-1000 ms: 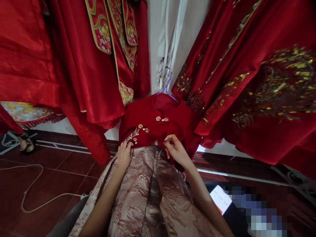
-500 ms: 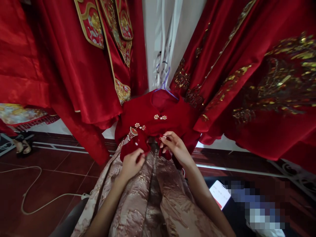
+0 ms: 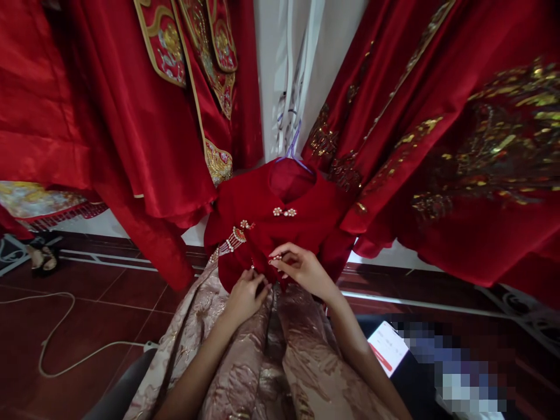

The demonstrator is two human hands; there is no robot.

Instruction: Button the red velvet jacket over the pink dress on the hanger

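Note:
A red jacket (image 3: 301, 224) with a round neckline hangs on a purple hanger (image 3: 292, 149). A flower-shaped pearl clasp (image 3: 284, 212) joins its front below the neck. My right hand (image 3: 306, 271) pinches another small pearl clasp (image 3: 276, 258) between thumb and fingertips, at the front opening. Slightly lower and to the left, my left hand (image 3: 248, 294) is closed on the jacket's front edge; a small light bead shows by its fingertips. On the left chest sit a flower clasp (image 3: 247, 224) and a beaded tassel brooch (image 3: 237, 235). Below hangs pinkish brocade fabric (image 3: 236, 361).
Red satin garments with gold embroidery (image 3: 170, 46) hang at left, and sequinned red ones (image 3: 503, 140) at right. A lit phone (image 3: 388, 349) lies at lower right beside a blurred-out patch. A white cable (image 3: 65, 332) and black shoes (image 3: 46, 261) are on the tiled floor.
My right hand has moved left with the clasp, and my left hand a little right. The jacket's two front edges are now closer together, covering the gap between them.

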